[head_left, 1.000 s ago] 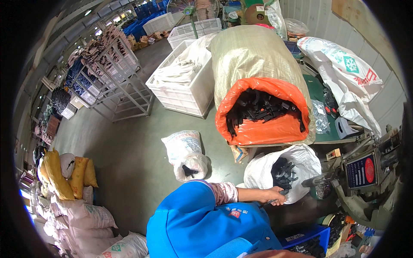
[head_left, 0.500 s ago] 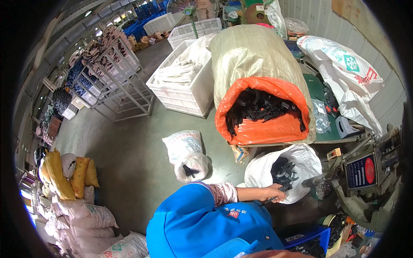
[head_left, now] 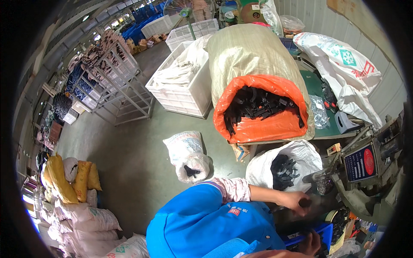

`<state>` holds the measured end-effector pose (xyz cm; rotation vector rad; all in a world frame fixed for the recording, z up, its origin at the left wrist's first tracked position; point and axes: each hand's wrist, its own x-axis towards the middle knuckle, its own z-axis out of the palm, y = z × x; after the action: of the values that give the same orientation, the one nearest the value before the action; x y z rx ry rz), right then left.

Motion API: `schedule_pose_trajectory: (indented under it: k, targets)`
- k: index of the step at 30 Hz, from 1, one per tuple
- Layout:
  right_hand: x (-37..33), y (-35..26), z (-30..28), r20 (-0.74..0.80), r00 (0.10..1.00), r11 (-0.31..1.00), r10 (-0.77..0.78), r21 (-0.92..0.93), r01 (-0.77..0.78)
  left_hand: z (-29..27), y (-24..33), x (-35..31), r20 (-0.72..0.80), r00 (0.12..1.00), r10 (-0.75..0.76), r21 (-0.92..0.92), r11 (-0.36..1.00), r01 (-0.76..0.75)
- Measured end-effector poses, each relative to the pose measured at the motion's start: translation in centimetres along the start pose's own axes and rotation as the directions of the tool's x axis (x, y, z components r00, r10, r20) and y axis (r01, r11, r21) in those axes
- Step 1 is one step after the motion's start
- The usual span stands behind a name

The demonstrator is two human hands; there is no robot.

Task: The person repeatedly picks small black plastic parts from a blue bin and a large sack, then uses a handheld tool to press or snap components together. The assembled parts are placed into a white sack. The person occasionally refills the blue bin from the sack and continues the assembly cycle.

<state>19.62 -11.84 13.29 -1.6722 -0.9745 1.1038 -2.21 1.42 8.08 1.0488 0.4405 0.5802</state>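
While the person in the blue apron leans forward, the left hand [head_left: 294,200] reaches out from a pale patterned sleeve and closes its fingers around a small dark plastic part [head_left: 304,202], just below the open white woven sack of black plastic parts [head_left: 286,167]. Lower right, the right hand [head_left: 311,245] rests at the blue plastic crate [head_left: 323,234]; whether it grips anything cannot be told. Above the white sack leans a large tan sack with an orange liner [head_left: 262,124], full of the same black pieces. Beside it stand a green-topped workbench [head_left: 316,88] and a grey machine with a red-and-blue plate [head_left: 360,162]. Bare grey-green concrete floor [head_left: 129,163] spreads left, carrying a small white bag [head_left: 187,155], a white slatted crate [head_left: 180,92], metal racks [head_left: 109,77] and piled yellow and white sacks [head_left: 73,193].
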Motion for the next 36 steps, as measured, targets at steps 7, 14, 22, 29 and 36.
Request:
schedule_pose_trajectory:
  k: [7,14,22,29,36]
  targets:
    - [1.6,-0.3,5.5,0.12,0.992,0.997,-0.045,-0.052,0.051,0.5,-2.9,0.6,-0.043,0.958,0.282,0.552,0.806,-0.213]
    - [3.0,3.3,5.5,0.136,0.991,0.999,-0.009,0.049,0.002,1.1,-2.9,-0.4,-0.127,0.975,0.182,0.49,0.866,-0.098]
    - [2.5,2.1,6.2,-0.014,0.993,0.974,-0.117,0.192,0.117,1.0,-2.9,-0.9,-0.198,0.979,-0.037,-0.14,0.99,0.009]
    - [3.8,1.9,5.4,-0.02,0.985,0.954,-0.174,0.243,0.174,1.9,-1.4,-0.3,-0.281,0.953,-0.111,-0.248,0.968,0.039]
    - [5.1,0.6,5.5,0.006,0.987,0.913,-0.161,0.382,0.146,0.4,0.7,0.2,-0.263,0.962,0.073,0.038,0.997,-0.066]
